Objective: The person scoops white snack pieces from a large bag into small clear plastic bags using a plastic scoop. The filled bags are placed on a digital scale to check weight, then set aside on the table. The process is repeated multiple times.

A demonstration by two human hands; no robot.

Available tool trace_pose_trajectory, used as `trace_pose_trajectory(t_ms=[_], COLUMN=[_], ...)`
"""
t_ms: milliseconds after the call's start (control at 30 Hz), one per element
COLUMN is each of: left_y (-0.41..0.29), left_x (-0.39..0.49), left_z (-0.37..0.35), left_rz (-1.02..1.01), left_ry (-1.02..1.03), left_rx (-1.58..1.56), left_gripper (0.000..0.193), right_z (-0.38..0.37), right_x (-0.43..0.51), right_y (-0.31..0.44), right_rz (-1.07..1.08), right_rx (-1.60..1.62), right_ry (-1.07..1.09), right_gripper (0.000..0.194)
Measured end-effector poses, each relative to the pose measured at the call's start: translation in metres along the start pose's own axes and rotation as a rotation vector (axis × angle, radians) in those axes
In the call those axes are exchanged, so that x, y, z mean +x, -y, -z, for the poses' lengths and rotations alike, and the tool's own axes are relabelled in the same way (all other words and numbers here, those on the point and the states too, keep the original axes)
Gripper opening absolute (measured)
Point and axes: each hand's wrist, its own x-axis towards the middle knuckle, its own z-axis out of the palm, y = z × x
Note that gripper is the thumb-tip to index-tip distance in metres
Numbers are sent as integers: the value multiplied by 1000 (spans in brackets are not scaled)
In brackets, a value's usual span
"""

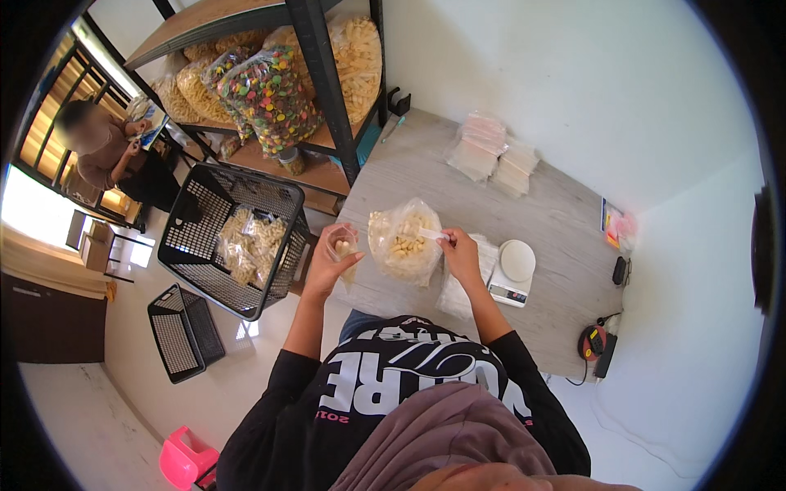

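Note:
My left hand [331, 261] holds a small clear plastic bag [342, 244] by its opened mouth, with a few pale snack pieces inside. In my right hand [460, 248] is the handle of a white plastic scoop or spoon [433, 234], whose far end reaches into a large clear bag [399, 264]. That bag stands with its top spread between my hands and holds pale yellow snack pieces [408, 245]. Just right of my right hand lies a white digital kitchen scale [516, 270] with nothing on its round plate. Flat clear bags [457, 297] lie partly under my right forearm.
A black plastic basket [285, 190] with filled snack bags [252, 242] stands at the table's left; another basket [178, 337] is on the floor. Bag stacks [479, 147] lie further back. Shelves [331, 80] rise back left. A power strip [605, 356] sits right. Another person [104, 153] stands far left.

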Motion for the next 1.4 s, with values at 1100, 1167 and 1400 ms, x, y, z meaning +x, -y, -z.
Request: trace_pose_trajectory(t_ms=[1100,1167,1400], left_y=[130,123,71], left_x=[-9,-11,-19], left_z=[-43,-37,-12], left_rz=[6,9,-60], left_ry=[-182,-186,-251], left_rx=[508,541,530], left_gripper=[65,68,74], right_z=[2,11,55], right_x=[-11,-6,0], right_y=[-23,-26,-22], right_rz=[-327,-368,-347], right_rx=[530,569,596], right_ry=[59,46,7], right_gripper=[19,19,21])
